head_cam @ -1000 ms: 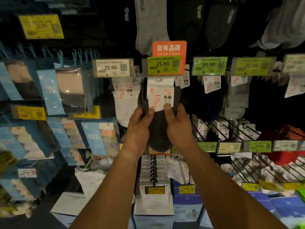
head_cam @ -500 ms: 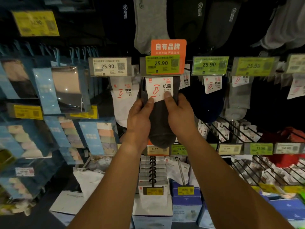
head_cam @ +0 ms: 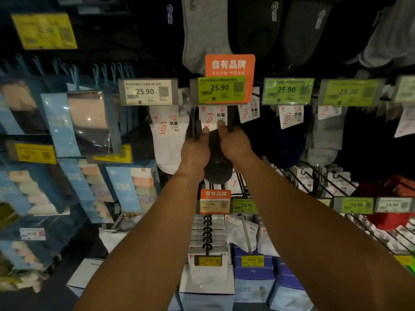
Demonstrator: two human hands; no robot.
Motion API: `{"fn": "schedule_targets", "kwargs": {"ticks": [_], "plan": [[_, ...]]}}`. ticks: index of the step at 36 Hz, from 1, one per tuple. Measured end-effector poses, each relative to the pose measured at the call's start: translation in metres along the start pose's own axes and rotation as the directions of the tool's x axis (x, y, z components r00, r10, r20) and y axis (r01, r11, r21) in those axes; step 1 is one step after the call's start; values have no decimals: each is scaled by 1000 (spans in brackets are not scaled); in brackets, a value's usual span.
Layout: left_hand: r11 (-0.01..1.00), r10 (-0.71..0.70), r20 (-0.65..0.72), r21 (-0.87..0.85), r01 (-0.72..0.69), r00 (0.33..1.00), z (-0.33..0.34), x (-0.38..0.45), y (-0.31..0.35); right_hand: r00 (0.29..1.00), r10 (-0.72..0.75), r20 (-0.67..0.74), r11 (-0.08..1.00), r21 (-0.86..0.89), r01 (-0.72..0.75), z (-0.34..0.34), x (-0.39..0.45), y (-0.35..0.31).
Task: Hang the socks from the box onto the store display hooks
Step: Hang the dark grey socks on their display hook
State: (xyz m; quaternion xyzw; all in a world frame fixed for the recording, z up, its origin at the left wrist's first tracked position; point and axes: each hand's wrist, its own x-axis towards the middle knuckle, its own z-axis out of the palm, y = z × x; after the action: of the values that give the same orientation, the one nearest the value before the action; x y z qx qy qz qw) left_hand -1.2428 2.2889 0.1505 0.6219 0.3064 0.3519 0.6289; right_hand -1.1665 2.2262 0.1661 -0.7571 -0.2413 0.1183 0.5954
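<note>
A dark grey sock pack [head_cam: 216, 167] with a white header card [head_cam: 213, 116] hangs upright between both my hands, just under the green 25.90 price tag [head_cam: 221, 89] and its orange sign. My left hand [head_cam: 197, 151] pinches the pack's left side, thumb on the card's lower edge. My right hand [head_cam: 233, 142] grips the right side, thumb on the card. The card's top is tucked behind the price tag, so the hook itself is hidden. The box is out of view.
White socks [head_cam: 167, 140] hang on the hook to the left, navy [head_cam: 283, 144] and grey socks [head_cam: 325, 140] to the right. Blue boxed packs [head_cam: 89, 122] fill the left wall. Wire hooks [head_cam: 314, 180] jut out at lower right. White boxes [head_cam: 206, 286] stand below.
Both hands have lifted the dark sock pack upward and away from me, so its header card now reaches behind the 25.90 price tag.
</note>
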Motion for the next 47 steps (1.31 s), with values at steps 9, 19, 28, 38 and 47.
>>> {"fn": "schedule_targets", "kwargs": {"ticks": [9, 19, 28, 38, 47], "plan": [[861, -166, 64, 497, 113, 984, -11, -1, -47, 995, 79, 64, 956, -287, -58, 6, -23, 71], [653, 122, 77, 744, -138, 990, 30, -76, -16, 999, -33, 1, 939, -341, 32, -89, -63, 86], [591, 21, 491, 696, -407, 871, 264, -201, -39, 954, 96, -284, 837, -495, -232, -338, -142, 151], [696, -51, 862, 393, -601, 505, 537, -410, -73, 685, 271, -677, 744, -305, -595, -619, -285, 236], [729, -121, 971, 228, -645, 207, 719, -577, -100, 372, 359, -856, 647, -59, -760, -809, -383, 303]]}}
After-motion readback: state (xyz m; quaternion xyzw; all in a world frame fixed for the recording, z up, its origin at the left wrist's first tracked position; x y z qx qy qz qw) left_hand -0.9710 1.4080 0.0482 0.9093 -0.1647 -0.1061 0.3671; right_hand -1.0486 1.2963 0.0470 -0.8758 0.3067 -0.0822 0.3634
